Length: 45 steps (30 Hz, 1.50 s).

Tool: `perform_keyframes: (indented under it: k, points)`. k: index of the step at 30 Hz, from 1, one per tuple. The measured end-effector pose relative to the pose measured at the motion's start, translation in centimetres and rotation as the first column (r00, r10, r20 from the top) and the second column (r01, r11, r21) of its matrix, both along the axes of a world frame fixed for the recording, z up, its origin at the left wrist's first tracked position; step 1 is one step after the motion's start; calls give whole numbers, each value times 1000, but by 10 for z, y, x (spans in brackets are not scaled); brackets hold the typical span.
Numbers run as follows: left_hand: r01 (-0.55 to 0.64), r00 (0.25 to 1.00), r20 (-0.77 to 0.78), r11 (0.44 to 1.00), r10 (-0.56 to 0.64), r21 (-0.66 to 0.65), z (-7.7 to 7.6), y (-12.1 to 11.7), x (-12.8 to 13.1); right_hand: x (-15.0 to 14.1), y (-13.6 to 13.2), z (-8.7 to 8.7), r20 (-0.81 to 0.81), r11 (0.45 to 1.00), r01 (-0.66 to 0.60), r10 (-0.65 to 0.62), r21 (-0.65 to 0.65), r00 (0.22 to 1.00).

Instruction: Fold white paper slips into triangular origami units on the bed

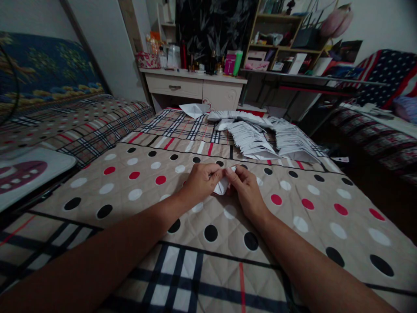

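A small piece of folded white paper (222, 186) is pinched between my two hands, above the dotted bedspread (195, 217). My left hand (203, 180) grips its left edge, thumb toward the top. From the other side my right hand (244, 181) holds the upper right part, its thumb pressed on the paper close to the left thumb. Some of the fingers are hidden behind the paper. Farther back on the bed lie rows of folded white paper pieces (252, 141), packed tightly against each other. Left of them rests a loose white paper sheet (194, 110).
A white dresser (176, 87) with bottles and boxes on top stands past the bed's far edge. Shelves (276, 45) and a desk are at the back right. A white appliance with a purple panel (32, 174) is at the left edge. The bed's right side drops to dark floor.
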<state>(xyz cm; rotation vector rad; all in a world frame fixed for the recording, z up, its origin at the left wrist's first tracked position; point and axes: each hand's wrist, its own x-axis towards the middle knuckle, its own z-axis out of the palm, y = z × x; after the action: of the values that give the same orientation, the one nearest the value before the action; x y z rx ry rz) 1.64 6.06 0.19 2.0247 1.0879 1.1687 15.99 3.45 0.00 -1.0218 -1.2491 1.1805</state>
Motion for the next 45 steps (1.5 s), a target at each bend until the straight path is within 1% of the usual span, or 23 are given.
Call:
perform_keyframes:
  k: [2,5,11,14,16,19,23,25,27,30,33,36,39,42,45]
  points:
    - [27,1000,-10,1000,-27,-15,0,-1,1,1,0,-1,10,1000,6,-6,19,1000]
    - [52,998,21,998,-51,-36,2,-4,3,2,-1,-1,6,999,19,-19,43,1000]
    - [77,996,50,993,-73,-88,3,-4,3,5,-1,-1,-151,989,151,-150,-10,977]
    - [75,996,62,994,-70,-75,2,-1,0,9,2,-3,-224,975,217,-221,-42,949]
    - [77,994,79,994,-71,-79,1,1,-2,11,4,-4,-243,968,246,-252,-57,937]
    - [103,985,153,980,-77,-171,-1,3,-3,12,6,-5,-245,965,258,-263,-54,933]
    - [133,962,271,931,-39,-339,-2,5,-3,11,5,-4,-245,962,271,-270,-28,931]
    - [145,948,316,912,-18,-383,-1,5,-3,11,5,-4,-235,961,277,-273,-16,933]
    - [165,932,362,910,-17,-381,2,4,-3,11,5,-5,-224,961,277,-271,-3,936]
    - [169,914,406,924,-16,-343,5,3,-4,11,5,-6,-197,964,265,-253,34,947]
    - [109,900,435,950,31,-293,5,4,-5,10,3,-6,-169,970,231,-216,74,962]
    - [43,881,468,971,74,-235,1,6,-6,8,1,-4,-136,976,196,-182,100,974]
    - [19,864,496,980,84,-200,-3,9,-7,8,1,-3,-94,968,207,-195,142,976]
    - [54,884,465,978,47,-202,-5,11,-5,8,2,-2,-93,961,230,-217,153,972]
    - [120,915,403,962,-11,-245,-8,14,-2,8,2,-2,-113,972,200,-186,124,976]
